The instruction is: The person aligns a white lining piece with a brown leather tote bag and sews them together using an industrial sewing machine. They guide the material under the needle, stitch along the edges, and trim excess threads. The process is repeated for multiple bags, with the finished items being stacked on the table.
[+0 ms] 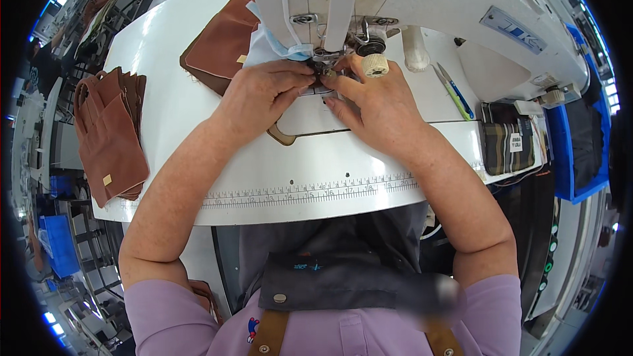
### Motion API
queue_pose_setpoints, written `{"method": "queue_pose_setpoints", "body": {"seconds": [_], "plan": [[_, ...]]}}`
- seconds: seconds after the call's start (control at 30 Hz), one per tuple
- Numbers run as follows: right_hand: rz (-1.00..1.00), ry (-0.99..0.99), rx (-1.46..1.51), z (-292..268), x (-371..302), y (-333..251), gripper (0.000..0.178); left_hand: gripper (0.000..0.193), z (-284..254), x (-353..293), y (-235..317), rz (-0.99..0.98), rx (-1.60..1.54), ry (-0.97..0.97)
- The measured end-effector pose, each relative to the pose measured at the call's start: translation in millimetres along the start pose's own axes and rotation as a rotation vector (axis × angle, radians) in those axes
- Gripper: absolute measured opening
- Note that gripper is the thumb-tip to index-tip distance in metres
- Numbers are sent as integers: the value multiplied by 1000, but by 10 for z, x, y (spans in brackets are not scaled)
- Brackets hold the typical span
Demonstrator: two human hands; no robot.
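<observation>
Both my hands meet at the needle and presser foot (324,58) of a white sewing machine (422,0). My left hand (257,95) has its fingers drawn together at the left of the foot, beside a light blue cloth (265,46). From the right, my right hand (382,102) reaches in with thumb and forefinger closed close to the needle. A small dark piece shows between the fingertips, too hidden to name. Brown leather-like pieces (221,43) with a small gold tag lie partly under the blue cloth, beyond my left hand.
A stack of brown pieces with straps (112,138) lies at the table's left. Pointed tools with green and blue handles (455,92) rest right of my right hand. A plaid pouch (504,148) and blue bin (560,158) are farther right. A ruler strip (310,192) lines the near edge.
</observation>
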State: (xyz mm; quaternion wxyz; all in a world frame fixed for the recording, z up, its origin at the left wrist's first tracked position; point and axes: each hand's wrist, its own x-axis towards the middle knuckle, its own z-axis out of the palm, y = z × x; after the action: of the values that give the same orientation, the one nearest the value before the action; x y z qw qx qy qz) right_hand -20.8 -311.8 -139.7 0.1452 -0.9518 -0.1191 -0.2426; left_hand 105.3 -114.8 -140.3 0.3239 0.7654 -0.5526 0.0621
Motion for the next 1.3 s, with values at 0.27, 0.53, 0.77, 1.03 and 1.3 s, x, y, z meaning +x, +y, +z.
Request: {"method": "queue_pose_setpoints", "body": {"seconds": [0.27, 0.53, 0.77, 1.03, 1.3], "plan": [[37, 12, -1, -5, -13, 4, 25, 15, -8, 119, -148, 23, 48, 10], [467, 306, 833, 26, 90, 221, 33, 14, 31, 141, -259, 54, 7, 75], [415, 428, 901, 38, 119, 172, 29, 14, -2, 142, -228, 86, 98, 81], [400, 261, 693, 43, 117, 239, 33, 15, -21, 116, -55, -41, 85, -10], [242, 75, 408, -24, 70, 95, 40, 16, 35, 91, -134, -44, 226, 122]]}}
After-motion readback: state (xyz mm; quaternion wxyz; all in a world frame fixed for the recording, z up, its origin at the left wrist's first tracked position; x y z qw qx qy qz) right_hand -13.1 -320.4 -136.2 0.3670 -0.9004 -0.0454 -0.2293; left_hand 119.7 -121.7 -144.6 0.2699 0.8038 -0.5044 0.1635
